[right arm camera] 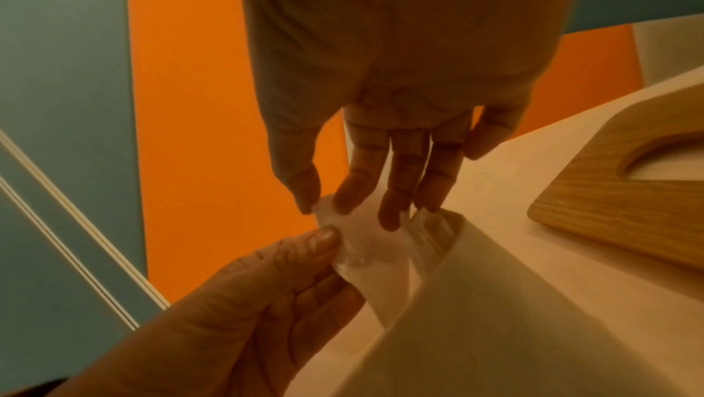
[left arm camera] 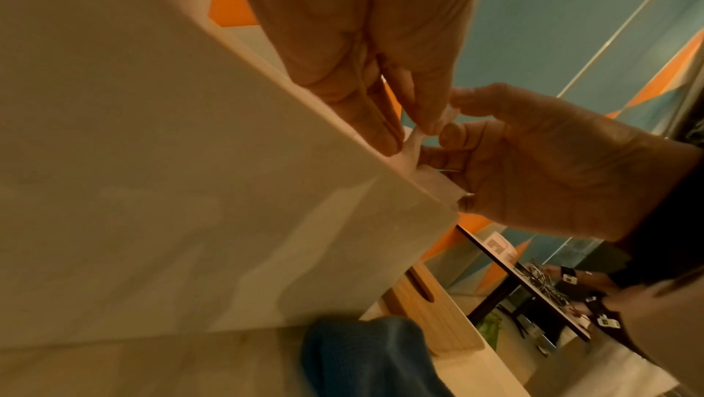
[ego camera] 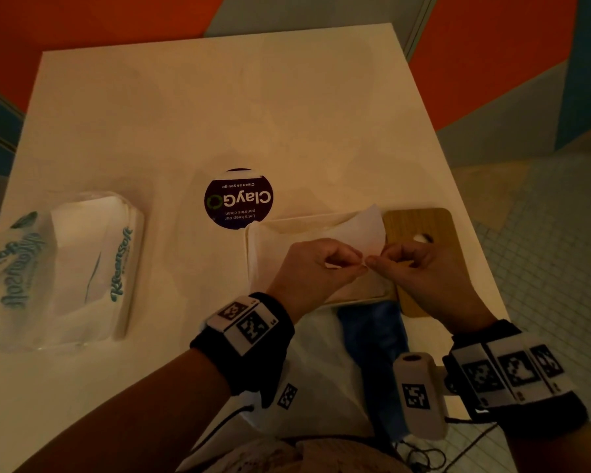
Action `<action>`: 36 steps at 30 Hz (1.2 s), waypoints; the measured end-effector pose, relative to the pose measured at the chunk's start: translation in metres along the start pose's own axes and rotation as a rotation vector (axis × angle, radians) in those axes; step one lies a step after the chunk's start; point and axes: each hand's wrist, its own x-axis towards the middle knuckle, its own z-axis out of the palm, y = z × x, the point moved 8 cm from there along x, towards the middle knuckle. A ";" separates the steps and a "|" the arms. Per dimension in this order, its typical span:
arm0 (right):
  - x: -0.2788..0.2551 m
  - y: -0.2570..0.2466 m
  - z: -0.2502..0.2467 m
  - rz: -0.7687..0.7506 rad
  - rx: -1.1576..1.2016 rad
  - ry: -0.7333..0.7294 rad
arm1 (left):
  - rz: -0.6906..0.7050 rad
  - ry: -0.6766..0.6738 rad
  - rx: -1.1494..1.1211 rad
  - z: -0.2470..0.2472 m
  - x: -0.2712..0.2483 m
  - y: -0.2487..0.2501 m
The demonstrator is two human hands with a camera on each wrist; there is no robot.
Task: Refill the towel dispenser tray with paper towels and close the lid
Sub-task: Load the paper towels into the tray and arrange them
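On the far left of the table (ego camera: pixel 191 107) lies a see-through pack of paper towels (ego camera: pixel 79 264). It has green letters on it, and white towels show through the plastic. It is well apart from the hands.

Near the middle of the table is a round dark sticker (ego camera: pixel 238 199) with white words. Just beside the sticker, toward the person, sits the white tray (ego camera: pixel 258 254). It is a box with no top on it. White paper fills it.

The left hand (ego camera: pixel 313 268) is over the tray. Its thumb and first finger pinch the corner of one paper towel (ego camera: pixel 362 233). In the left wrist view the fingers (left arm camera: pixel 426 114) press the thin white paper right at the tray's top edge.

The right hand (ego camera: pixel 420 271) meets the left hand at the same spot. Its thumb and first finger pinch the same towel corner too. In the right wrist view the towel (right arm camera: pixel 373 250) is pulled up out of the tray, and the other fingers (right arm camera: pixel 403 192) point down at it. The two hands touch at the tips.

The towel stands up in a curved flap behind the hands, still partly tucked in the tray.

To the right of the tray lies the wooden lid (ego camera: pixel 423 254). It is flat on the table and has a long slot cut in it. It is off the tray, and the right hand covers part of it.

Below the tray, near the person, a blue cloth (ego camera: pixel 372 339) hangs over the table's edge.
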 end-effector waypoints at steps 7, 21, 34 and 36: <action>-0.002 0.002 0.003 0.052 0.109 -0.065 | -0.018 -0.034 -0.028 0.003 -0.004 0.002; -0.003 0.003 0.013 0.014 0.091 -0.189 | -0.005 -0.089 -0.015 0.006 -0.003 0.003; -0.004 0.010 0.008 0.093 0.132 -0.119 | -0.061 -0.076 0.042 0.007 -0.001 0.006; -0.004 0.010 0.007 0.094 0.130 -0.115 | -0.060 -0.069 0.035 0.007 0.000 0.006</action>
